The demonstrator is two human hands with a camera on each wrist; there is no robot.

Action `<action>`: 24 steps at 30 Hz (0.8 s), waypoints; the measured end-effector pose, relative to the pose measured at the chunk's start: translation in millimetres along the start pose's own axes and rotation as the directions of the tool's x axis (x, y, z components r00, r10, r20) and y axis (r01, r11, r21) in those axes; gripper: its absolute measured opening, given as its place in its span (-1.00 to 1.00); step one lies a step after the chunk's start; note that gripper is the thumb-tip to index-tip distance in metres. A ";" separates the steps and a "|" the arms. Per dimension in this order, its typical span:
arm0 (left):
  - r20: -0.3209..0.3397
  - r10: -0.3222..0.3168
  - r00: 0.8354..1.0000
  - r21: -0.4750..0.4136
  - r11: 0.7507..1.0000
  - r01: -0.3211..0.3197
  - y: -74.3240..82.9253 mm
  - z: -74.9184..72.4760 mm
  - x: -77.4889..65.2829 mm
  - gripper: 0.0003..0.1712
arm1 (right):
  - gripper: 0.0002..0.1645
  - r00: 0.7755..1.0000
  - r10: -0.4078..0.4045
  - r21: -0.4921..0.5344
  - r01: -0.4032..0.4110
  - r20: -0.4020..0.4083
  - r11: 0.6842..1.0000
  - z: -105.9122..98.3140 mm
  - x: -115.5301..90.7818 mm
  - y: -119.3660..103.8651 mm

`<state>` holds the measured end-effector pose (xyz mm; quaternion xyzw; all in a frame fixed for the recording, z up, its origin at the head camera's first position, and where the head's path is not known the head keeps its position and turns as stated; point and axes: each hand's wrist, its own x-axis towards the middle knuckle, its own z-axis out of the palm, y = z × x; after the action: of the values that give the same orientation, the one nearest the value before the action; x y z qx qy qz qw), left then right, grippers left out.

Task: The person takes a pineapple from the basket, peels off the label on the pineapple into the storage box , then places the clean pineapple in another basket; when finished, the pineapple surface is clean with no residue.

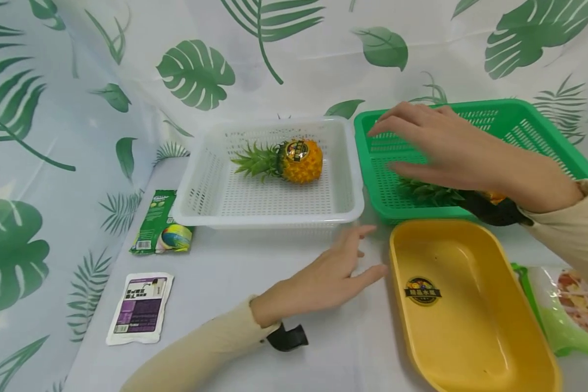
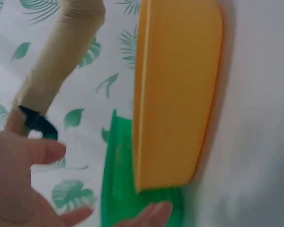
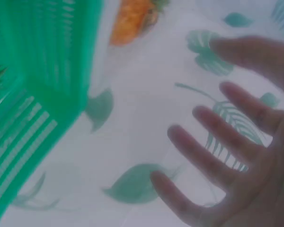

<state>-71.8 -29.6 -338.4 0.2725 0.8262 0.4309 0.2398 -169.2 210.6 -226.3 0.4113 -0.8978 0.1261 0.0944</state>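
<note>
A pineapple [image 1: 307,164] lies in the left basket [image 1: 274,220] and another pineapple [image 1: 430,193] in the right basket [image 1: 539,136] just beside it, below the right hand [image 1: 453,149]. Before the right basket sits a basin [image 1: 460,337], between the left hand [image 1: 320,277] and a bag [image 1: 580,307]. By the left basket's near-left corner lies a packet [image 1: 159,220], with a pouch [image 1: 141,309] before it.

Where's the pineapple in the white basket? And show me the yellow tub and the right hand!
Pineapple [image 1: 292,167]: head view, on its orange fruit.
Yellow tub [image 1: 460,324]: head view, on its bare inside bottom.
Right hand [image 1: 441,139]: head view, on its back.
</note>
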 end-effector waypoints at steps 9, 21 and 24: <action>-0.247 0.201 0.948 0.158 0.973 -0.165 -49.4 -82.6 -80.3 -0.77 | -0.33 0.990 0.053 0.184 -0.077 0.129 0.980 15.3 45.9 -8.8; -0.802 0.178 0.570 0.293 0.949 0.116 -131.0 -142.9 -118.0 -0.35 | -0.15 0.947 0.134 0.329 -0.232 0.293 0.915 58.5 107.6 10.8; -0.832 0.027 0.555 0.139 0.977 0.159 -140.0 -145.5 -114.6 -0.15 | -0.08 0.934 0.171 0.311 -0.272 0.315 0.911 67.3 121.9 12.6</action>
<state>-113.3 -256.8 -363.1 0.0287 0.8896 0.4146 -0.1894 -261.7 110.9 -258.9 0.3297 -0.9062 0.2341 -0.1235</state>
